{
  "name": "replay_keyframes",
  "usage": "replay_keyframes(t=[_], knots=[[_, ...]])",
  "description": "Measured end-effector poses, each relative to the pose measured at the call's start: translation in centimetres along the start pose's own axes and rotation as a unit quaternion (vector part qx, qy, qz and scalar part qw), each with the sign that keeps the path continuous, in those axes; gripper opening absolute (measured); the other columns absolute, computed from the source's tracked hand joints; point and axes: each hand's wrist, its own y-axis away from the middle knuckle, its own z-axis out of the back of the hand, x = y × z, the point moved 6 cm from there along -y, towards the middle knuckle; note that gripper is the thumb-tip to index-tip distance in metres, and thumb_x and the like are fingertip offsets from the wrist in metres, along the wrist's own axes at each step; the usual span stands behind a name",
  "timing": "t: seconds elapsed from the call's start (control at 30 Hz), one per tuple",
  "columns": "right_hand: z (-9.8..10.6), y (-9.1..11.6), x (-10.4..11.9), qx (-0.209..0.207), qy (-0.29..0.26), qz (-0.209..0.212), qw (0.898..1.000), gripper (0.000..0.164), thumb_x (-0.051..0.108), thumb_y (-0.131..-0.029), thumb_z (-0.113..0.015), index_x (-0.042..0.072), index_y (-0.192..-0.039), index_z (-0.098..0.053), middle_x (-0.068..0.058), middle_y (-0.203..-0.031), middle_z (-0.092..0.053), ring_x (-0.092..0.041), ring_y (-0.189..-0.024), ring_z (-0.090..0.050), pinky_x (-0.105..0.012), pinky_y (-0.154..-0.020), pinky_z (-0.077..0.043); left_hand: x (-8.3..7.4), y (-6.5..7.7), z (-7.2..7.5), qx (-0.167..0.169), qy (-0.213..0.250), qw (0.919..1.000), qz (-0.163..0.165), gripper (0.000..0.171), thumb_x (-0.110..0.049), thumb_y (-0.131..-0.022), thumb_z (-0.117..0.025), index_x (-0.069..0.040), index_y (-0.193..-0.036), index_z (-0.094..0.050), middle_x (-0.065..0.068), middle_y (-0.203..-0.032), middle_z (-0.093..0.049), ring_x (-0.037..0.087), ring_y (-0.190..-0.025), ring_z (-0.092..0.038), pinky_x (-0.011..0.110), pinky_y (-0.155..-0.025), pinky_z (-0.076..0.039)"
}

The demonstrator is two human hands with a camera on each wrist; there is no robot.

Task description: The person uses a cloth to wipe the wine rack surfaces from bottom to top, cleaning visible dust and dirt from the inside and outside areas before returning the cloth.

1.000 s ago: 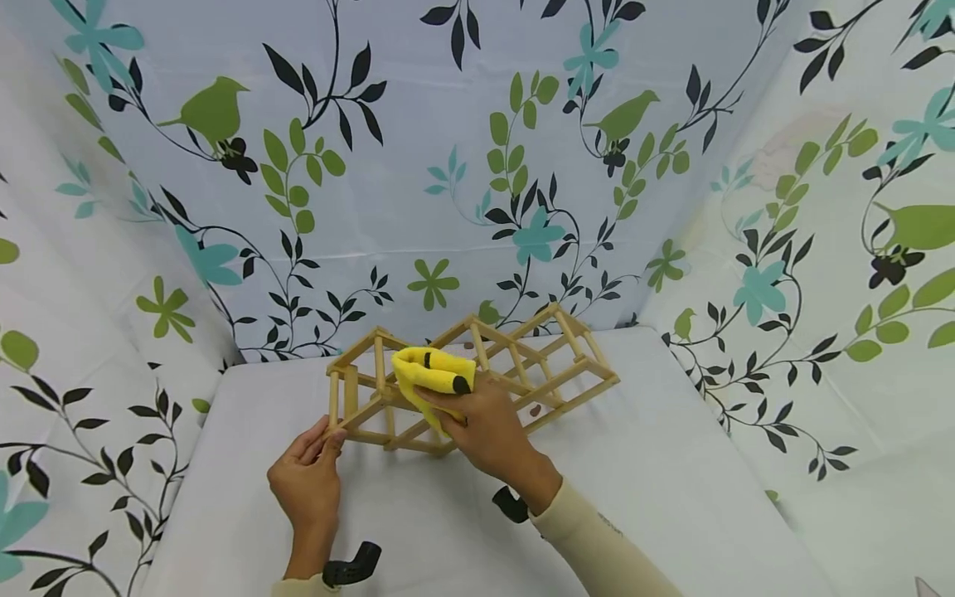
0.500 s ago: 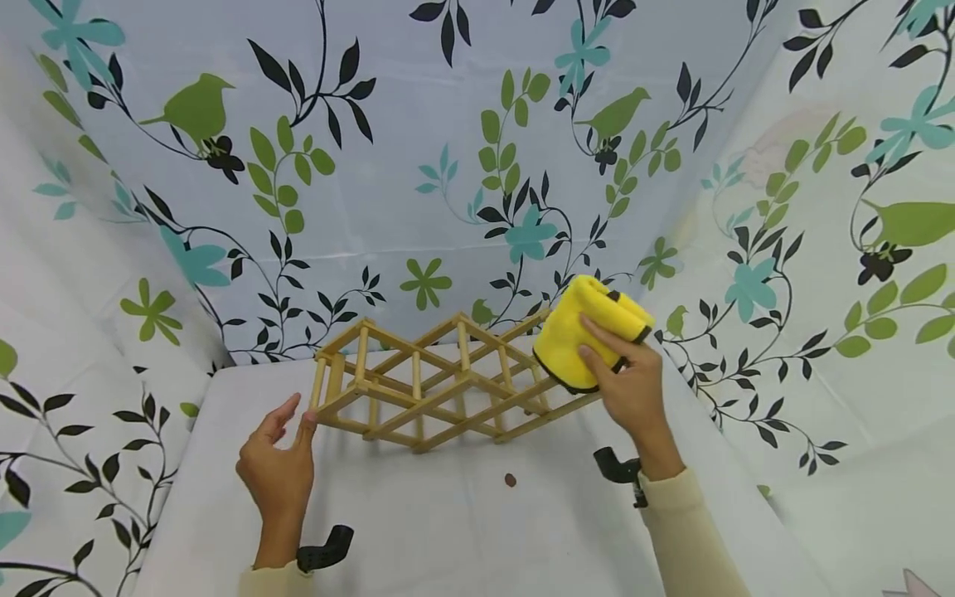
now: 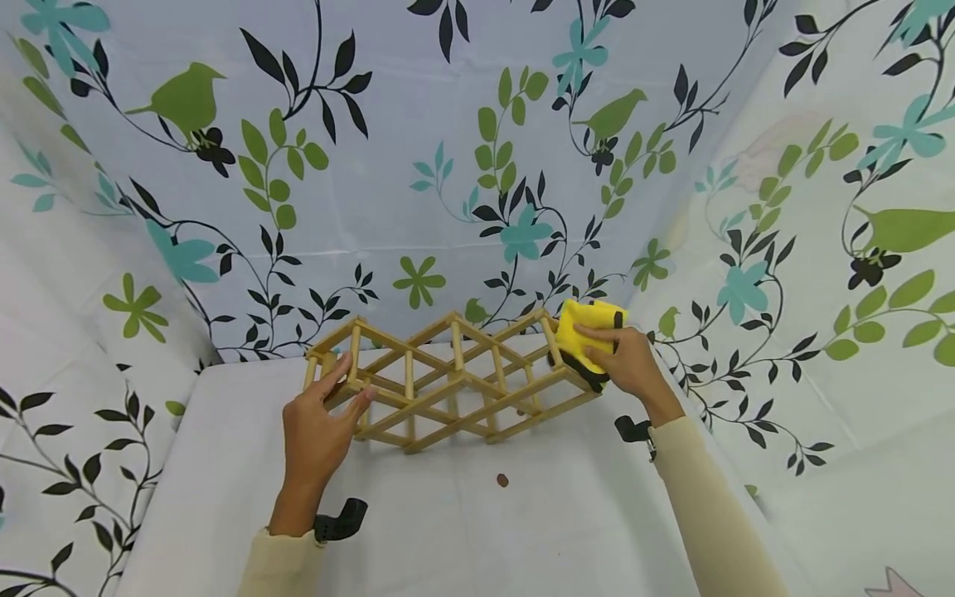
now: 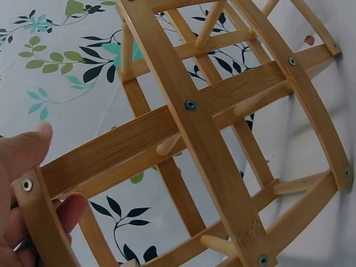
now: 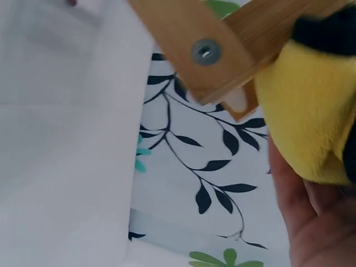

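Note:
A wooden lattice rack [image 3: 457, 380] of crossed slats and round dowels stands at the far side of the white table. My left hand [image 3: 319, 435] grips its left end, thumb in front. Up close in the left wrist view, the fingers curl round a slat end beside a metal rivet, and crossing slats [image 4: 223, 179] fill the picture. At the opposite end, my right hand [image 3: 630, 365] holds a folded yellow cloth [image 3: 589, 315] with black edging against the rack. The right wrist view shows the cloth [image 5: 306, 105] touching a slat; it hides part of that end.
White fabric covers the table [image 3: 433, 531], where a small brown spot [image 3: 502, 480] shows in front of the rack. Leaf-and-bird patterned sheets [image 3: 418, 199] rise behind and at both sides. A black camera mount sits on each wrist.
My right hand has carried the cloth from the rack's middle to its right end, lifting and then lowering it. My left hand has shifted from loosely touching the left end to gripping it.

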Motion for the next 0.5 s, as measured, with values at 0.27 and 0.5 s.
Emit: replay_keyframes(t=[0.27, 0.5], knots=[[-2.6, -3.3, 0.1, 0.208, -0.017, 0.038, 0.977, 0.036, 0.004, -0.097, -0.076, 0.011, -0.132, -0.075, -0.016, -0.140, -0.070, -0.029, -0.125, -0.061, -0.039, -0.104, -0.055, 0.9, -0.3, 0.1, 0.000, 0.004, 0.9995, 0.032, 0.060, -0.014, -0.094, -0.084, -0.013, -0.149, -0.061, 0.004, -0.151, -0.062, 0.033, -0.141, -0.060, 0.002, -0.102, -0.038], [-6.6, -4.7, 1.8, 0.334, -0.008, 0.096, 0.938, 0.038, 0.012, -0.099, -0.075, 0.010, -0.136, -0.072, -0.015, -0.148, -0.066, -0.033, -0.139, -0.056, -0.049, -0.117, -0.048, 0.9, -0.5, -0.2, -0.002, 0.032, 0.9991, 0.027, 0.059, -0.011, -0.092, -0.084, -0.011, -0.147, -0.063, 0.005, -0.149, -0.063, 0.032, -0.140, -0.060, -0.001, -0.099, -0.039]])
